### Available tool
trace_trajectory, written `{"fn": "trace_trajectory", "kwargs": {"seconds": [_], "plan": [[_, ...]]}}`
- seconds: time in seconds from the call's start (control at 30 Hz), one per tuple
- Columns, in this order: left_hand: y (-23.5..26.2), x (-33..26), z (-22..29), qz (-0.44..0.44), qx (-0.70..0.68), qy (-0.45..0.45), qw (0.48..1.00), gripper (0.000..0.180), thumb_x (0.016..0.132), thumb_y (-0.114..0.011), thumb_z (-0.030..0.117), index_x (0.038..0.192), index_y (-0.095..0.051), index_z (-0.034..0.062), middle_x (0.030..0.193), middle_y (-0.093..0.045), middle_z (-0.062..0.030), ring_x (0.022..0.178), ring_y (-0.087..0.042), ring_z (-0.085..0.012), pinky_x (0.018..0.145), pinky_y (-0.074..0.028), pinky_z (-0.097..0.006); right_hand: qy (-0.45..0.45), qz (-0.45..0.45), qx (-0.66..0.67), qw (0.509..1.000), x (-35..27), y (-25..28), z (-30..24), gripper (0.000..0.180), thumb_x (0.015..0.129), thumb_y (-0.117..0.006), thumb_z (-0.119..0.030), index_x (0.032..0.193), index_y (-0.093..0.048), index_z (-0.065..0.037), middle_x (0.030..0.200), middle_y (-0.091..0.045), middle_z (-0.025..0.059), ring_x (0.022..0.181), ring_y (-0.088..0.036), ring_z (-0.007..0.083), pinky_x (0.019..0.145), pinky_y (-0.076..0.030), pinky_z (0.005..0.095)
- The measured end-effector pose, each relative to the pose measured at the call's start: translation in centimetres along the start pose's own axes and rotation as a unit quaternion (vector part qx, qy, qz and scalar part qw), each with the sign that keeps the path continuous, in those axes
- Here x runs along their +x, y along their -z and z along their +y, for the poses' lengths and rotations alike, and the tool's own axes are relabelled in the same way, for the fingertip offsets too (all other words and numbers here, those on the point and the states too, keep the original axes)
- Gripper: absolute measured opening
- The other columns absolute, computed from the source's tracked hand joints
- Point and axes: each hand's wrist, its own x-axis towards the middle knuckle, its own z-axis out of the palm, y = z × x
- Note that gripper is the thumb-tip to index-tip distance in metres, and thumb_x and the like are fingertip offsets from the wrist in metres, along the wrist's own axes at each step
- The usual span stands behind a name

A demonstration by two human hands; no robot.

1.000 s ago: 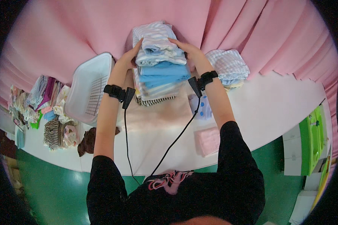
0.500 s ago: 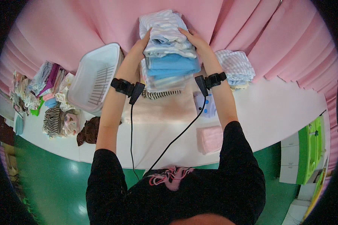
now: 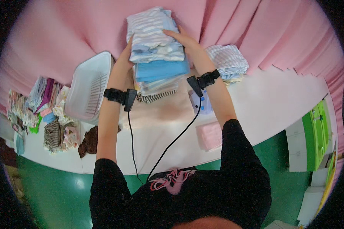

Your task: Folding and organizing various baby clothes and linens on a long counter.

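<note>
**Against the pink curtain: a stack of folded cloths held from both sides**

Against the pink curtain (image 3: 286,42), at the far edge of the white table (image 3: 279,103), stood a tall stack of folded cloths (image 3: 156,57): striped and pale blue on top, plain blue in the middle, dark stripes at the bottom. Pressed flat to the left side of the stack, the left hand (image 3: 125,57), fingers mostly hidden behind the cloth. Laid over the top right of the stack, the right hand (image 3: 185,40), fingers stretched out and pushing inward. Clamped between the two palms, then, rather than pinched. Strapped on each wrist, a black band with a cable running down toward the black shirt.

Just left of the stack, tipped on its side, a white basket (image 3: 86,89). Just right of the stack, a smaller pile of checked cloths (image 3: 229,61). Nearer the body than the stack, a folded pink towel (image 3: 210,135) and a small white-and-blue thing, partly hidden by the right forearm. Well left of the stack, past the basket, a jumble of mixed clothes (image 3: 42,110).
</note>
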Motion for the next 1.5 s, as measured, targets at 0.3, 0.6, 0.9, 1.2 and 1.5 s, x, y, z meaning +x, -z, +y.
{"fn": "trace_trajectory", "kwargs": {"seconds": [0.3, 0.6, 0.9, 1.2, 1.5], "plan": [[7.7, -6.5, -3.0, -0.045, 0.087, -0.021, 0.995, 0.054, 0.078, -0.050, 0.038, 0.119, -0.035, 0.0076, 0.116, -0.042, -0.0099, 0.105, -0.042, -0.0217, 0.087, -0.037, -0.034, 0.229, 0.105, -0.227, 0.941, -2.8, -4.2, -3.7, 0.108, 0.045, -0.073, -0.043, 0.124, -0.015, 0.003, 0.116, -0.037, 0.0247, 0.106, -0.040, 0.0322, 0.088, -0.033, 0.0359], [13.5, -8.1, -4.9, -0.074, 0.186, -0.054, 0.978, 0.055, 0.078, -0.048, 0.040, 0.121, -0.033, 0.0089, 0.118, -0.040, -0.0100, 0.106, -0.041, -0.0222, 0.086, -0.037, -0.035, 0.258, 0.088, -0.292, 0.917, -4.5, -7.3, -4.2, 0.103, 0.049, -0.072, -0.042, 0.124, -0.018, 0.003, 0.117, -0.037, 0.0228, 0.105, -0.041, 0.0299, 0.087, -0.034, 0.0334], [2.6, 3.3, -4.3, 0.142, 0.279, 0.248, 0.917, 0.070, 0.062, -0.046, 0.066, 0.108, -0.048, 0.0131, 0.114, -0.043, -0.0104, 0.097, -0.042, -0.0265, 0.076, -0.033, -0.046, -0.109, -0.037, 0.015, 0.993, 3.6, 4.4, 7.5, 0.078, 0.060, -0.067, -0.043, 0.116, -0.037, 0.002, 0.111, -0.046, 0.0133, 0.098, -0.047, 0.0210, 0.080, -0.039, 0.0279], [2.8, -1.2, -2.5, 0.141, 0.233, 0.163, 0.948, 0.074, 0.066, -0.042, 0.063, 0.120, -0.034, 0.0127, 0.115, -0.037, -0.0148, 0.105, -0.035, -0.0267, 0.090, -0.022, -0.046, -0.168, -0.154, 0.214, 0.950, 0.1, 3.4, 6.1, 0.060, 0.069, -0.059, -0.045, 0.108, -0.047, -0.002, 0.108, -0.050, 0.0085, 0.093, -0.050, 0.0155, 0.080, -0.041, 0.0280], [3.4, -3.1, -4.2, 0.091, 0.254, 0.119, 0.956, 0.070, 0.075, -0.037, 0.056, 0.119, -0.030, 0.0017, 0.114, -0.037, -0.0185, 0.102, -0.038, -0.0305, 0.087, -0.029, -0.048, -0.306, -0.123, 0.272, 0.904, -0.5, 2.5, 3.9, 0.054, 0.069, -0.063, -0.034, 0.108, -0.046, -0.001, 0.106, -0.051, 0.0118, 0.093, -0.052, 0.0208, 0.079, -0.043, 0.0338]]}}
